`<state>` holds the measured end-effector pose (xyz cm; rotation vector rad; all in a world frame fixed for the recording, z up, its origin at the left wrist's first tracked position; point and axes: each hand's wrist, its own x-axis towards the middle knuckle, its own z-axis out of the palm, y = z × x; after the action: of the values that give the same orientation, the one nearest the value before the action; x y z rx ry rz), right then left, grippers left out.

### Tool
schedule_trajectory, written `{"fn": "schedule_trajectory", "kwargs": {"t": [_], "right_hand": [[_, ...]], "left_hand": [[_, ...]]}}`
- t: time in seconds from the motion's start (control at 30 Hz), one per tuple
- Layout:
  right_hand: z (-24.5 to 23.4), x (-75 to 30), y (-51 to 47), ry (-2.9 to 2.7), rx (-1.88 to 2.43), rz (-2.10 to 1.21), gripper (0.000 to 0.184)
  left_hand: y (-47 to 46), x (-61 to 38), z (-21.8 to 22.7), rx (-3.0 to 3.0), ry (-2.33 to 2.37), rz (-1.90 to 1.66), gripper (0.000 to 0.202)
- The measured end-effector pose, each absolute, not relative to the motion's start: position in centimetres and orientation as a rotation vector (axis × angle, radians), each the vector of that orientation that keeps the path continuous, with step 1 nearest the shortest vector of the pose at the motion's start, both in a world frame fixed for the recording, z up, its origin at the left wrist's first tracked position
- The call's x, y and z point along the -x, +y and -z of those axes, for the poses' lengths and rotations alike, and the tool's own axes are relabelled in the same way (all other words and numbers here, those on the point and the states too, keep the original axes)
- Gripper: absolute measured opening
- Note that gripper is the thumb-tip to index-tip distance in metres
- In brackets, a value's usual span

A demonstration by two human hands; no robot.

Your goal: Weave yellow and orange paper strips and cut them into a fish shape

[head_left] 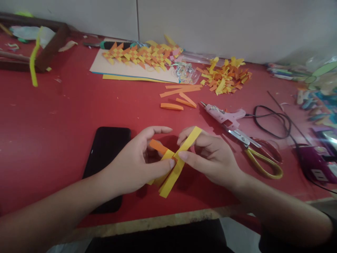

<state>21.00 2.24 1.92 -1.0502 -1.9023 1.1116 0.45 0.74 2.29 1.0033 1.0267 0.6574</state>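
Between my hands, above the front of the red table, are crossed yellow and orange paper strips (172, 179). My left hand (150, 160) pinches them with the thumb on top, its index finger stretched out above. My right hand (207, 151) grips the longer yellow strip near the crossing, thumb in front and fingers curled behind. An orange strip end (158, 146) pokes up beside my left fingers. Part of the folded paper is hidden behind my left thumb. Loose orange strips (171, 106) lie just beyond my hands.
A black phone (107, 147) lies under my left forearm. To the right are a pink glue gun (226, 116) with its cord, scissors (263, 163) and a purple device (316, 165). Woven paper pieces (142, 54) and a heap of strips (226, 77) lie at the back.
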Motion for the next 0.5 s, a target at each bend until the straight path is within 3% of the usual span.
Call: {"fn": "schedule_trajectory", "kwargs": {"t": [0.23, 0.5], "right_hand": [[-1.62, -20.85, 2.24, -1.824, 1.006, -1.17, 0.004], [-1.69, -20.58, 2.2, -2.033, 0.972, -0.822, 0.005]], "left_hand": [[0.61, -0.49, -1.97, -0.988, 1.053, -0.696, 0.058], [0.03, -0.52, -1.91, -1.152, 1.097, -0.754, 0.052]]}}
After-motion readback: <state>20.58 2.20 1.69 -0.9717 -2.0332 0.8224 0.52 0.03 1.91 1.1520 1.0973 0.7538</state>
